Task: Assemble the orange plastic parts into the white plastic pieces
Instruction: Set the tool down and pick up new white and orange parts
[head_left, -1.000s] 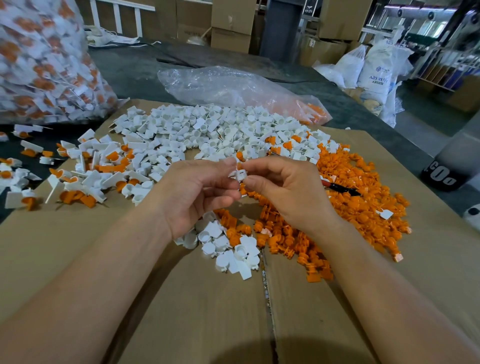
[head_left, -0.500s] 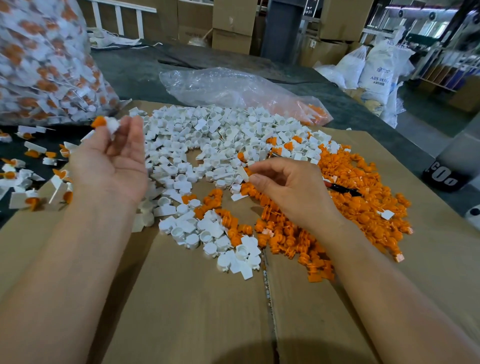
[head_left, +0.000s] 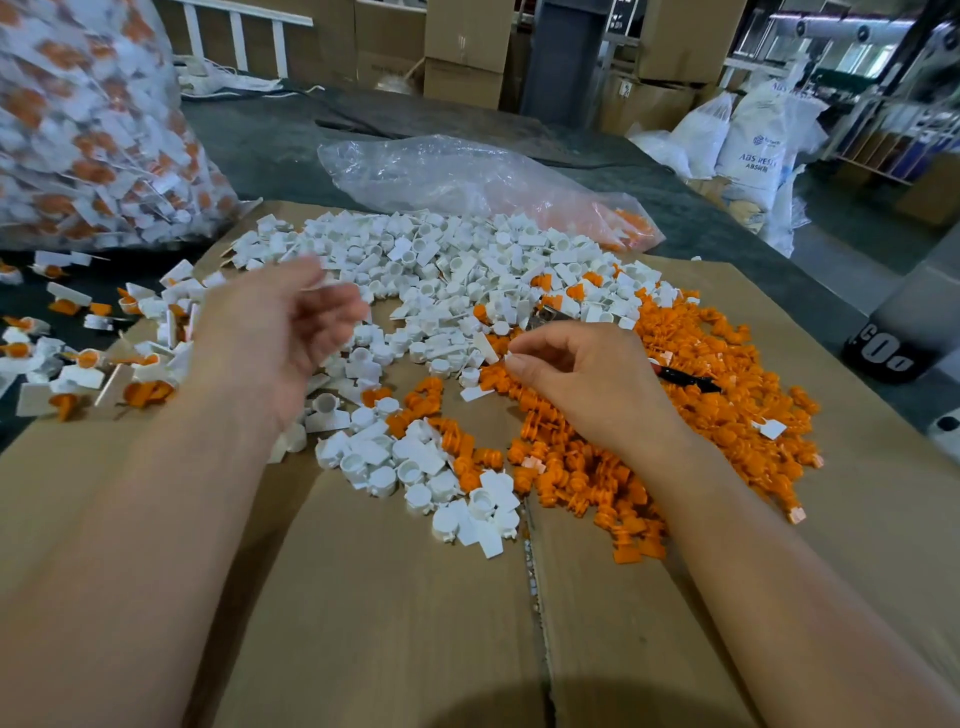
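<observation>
Head view: my left hand (head_left: 280, 332) hangs open and blurred, holding nothing I can see, over the left edge of the white pieces (head_left: 441, 270). My right hand (head_left: 587, 379) has its fingers curled and seems to pinch a small white piece (head_left: 491, 349), whose tab points up-left. The orange parts (head_left: 717, 364) lie beneath and to the right of it on the cardboard (head_left: 389, 597). The right hand is nearer, so I'd guess it grabs an orange part next.
</observation>
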